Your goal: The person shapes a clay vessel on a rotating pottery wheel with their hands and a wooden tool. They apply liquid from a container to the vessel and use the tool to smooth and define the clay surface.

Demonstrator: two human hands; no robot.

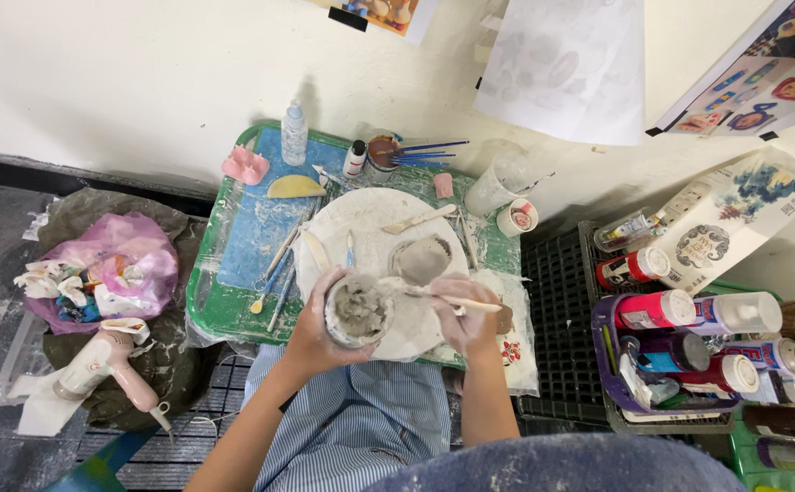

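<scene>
Grey wet clay fills the small cup [358, 312] that the left hand [317, 330] cradles, fingers wrapped round it, above the round white board [370, 219]. The right hand [467, 319] pinches a wooden-handled tool [448, 298], tip at the cup's rim; working the inside seems underway, calling for steady strokes.

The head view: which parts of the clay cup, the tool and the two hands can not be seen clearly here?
- Clay cup: its outer wall and base are hidden by the left hand wrapped around it.
- Wooden-handled tool: its tip is too small to tell its shape; it reaches to the cup's rim.
- Right hand: palm faces down, so its grip is hidden.
- Paint bottles: the lower ones are cut off by the right edge.
</scene>
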